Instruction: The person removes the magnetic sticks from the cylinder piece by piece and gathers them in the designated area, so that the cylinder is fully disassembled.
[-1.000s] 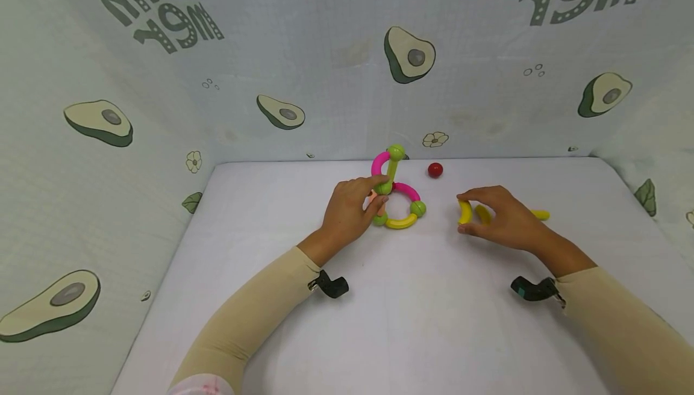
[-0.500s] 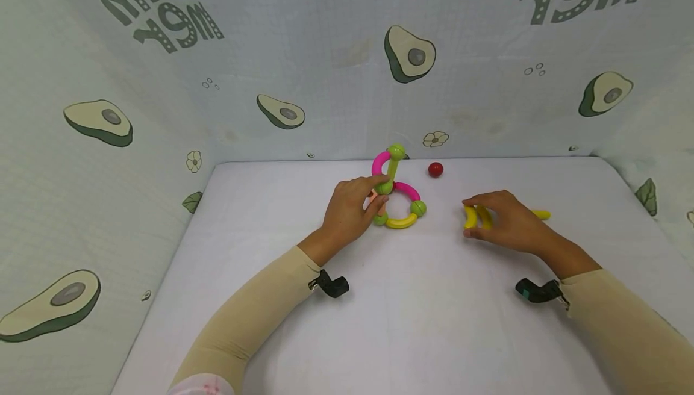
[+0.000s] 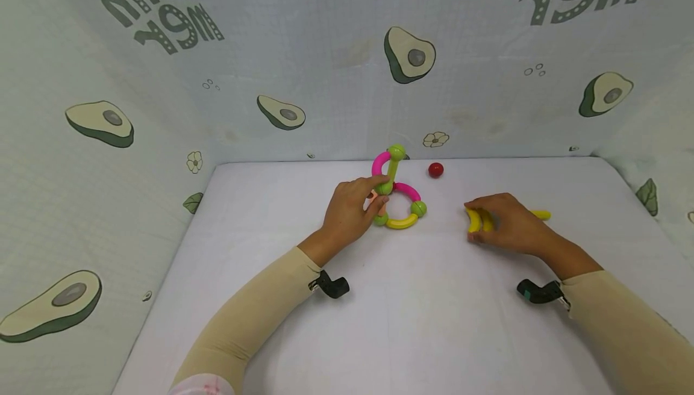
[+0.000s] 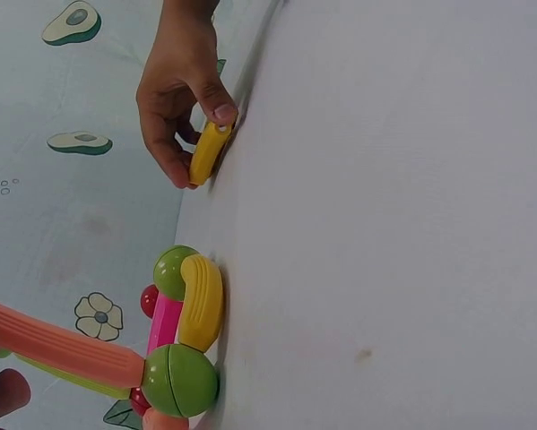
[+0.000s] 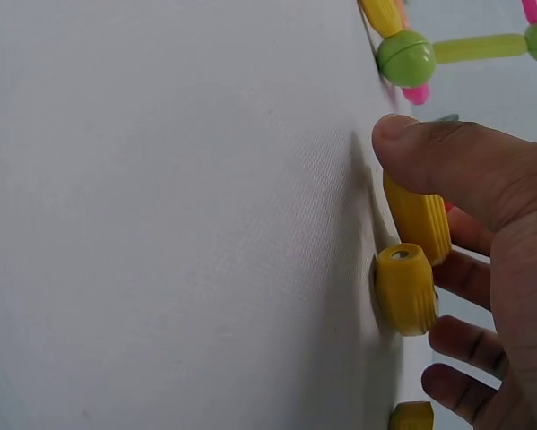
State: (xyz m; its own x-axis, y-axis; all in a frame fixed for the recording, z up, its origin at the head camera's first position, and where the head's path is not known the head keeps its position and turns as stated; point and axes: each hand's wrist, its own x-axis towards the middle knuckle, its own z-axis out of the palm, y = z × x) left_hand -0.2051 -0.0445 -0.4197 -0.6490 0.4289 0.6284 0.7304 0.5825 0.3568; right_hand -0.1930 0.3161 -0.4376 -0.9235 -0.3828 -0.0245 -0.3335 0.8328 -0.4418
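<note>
My left hand (image 3: 349, 211) pinches a toy built of magnetic sticks and balls, around its green ball (image 3: 384, 188) and orange stick (image 4: 66, 345). The structure has a ring with a pink curved stick (image 3: 408, 191) and a yellow curved stick (image 3: 402, 223), plus a raised part topped by a green ball (image 3: 397, 152). To the right, my right hand (image 3: 504, 220) pinches a loose yellow curved stick (image 3: 474, 220) between thumb and fingers, low at the table. A second yellow curved stick (image 5: 405, 289) lies right beside it, within the hand's span.
A red ball (image 3: 436, 170) lies near the table's back edge. Another yellow stick (image 3: 540, 215) lies behind my right hand, partly hidden. A white cloth with printed avocados (image 3: 410, 55) hangs behind the white table (image 3: 412, 323).
My right hand has moved slightly right and nearer, bringing its yellow curved stick up close to the second one. My left hand and the structure have stayed in place.
</note>
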